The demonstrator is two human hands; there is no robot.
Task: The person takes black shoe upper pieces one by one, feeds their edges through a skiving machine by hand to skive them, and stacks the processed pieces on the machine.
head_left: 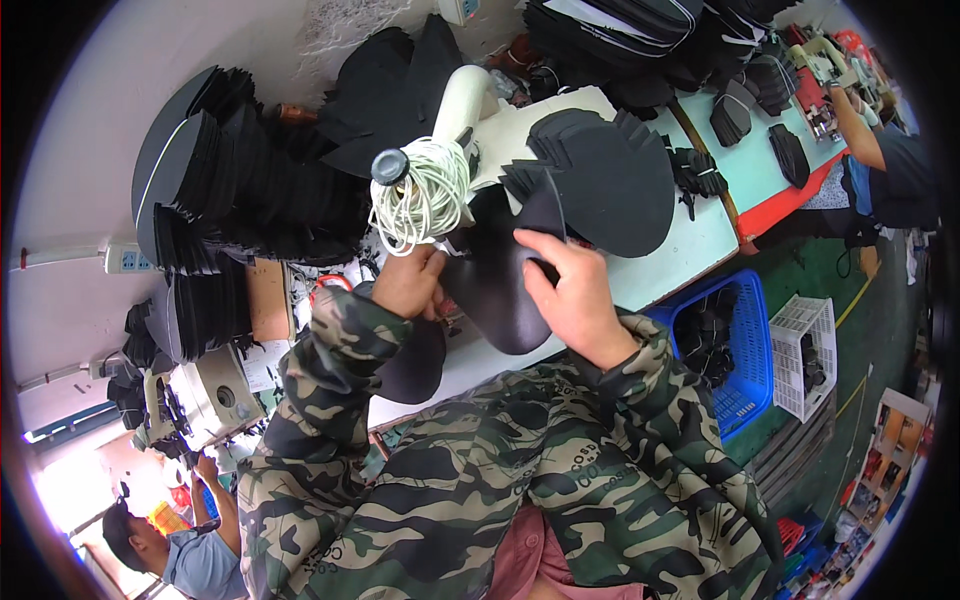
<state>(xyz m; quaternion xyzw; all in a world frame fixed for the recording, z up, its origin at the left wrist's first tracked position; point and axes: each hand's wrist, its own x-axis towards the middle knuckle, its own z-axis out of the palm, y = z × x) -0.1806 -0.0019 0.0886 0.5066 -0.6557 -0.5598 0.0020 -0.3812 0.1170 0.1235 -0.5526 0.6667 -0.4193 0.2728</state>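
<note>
A smooth black curved panel (497,285) lies tilted at the head of a white sewing machine (463,108). At its right edge is my right hand (580,300), with thumb and forefinger on the panel and the other fingers mostly hidden. My left hand (405,283) is closed beside the panel's left side, its fingers curled; what they hold is hidden. A coil of white cord (430,190) hangs from the machine just above my left hand and covers the needle area. Below my left wrist another dark rounded piece (415,365) shows at the table's front.
A fanned stack of black panels (612,180) rests on the white table (640,285) to the right. Tall black stacks (190,190) stand at left. A blue basket (745,330) and white crate (800,385) are on the floor. Other people work at far left and far right.
</note>
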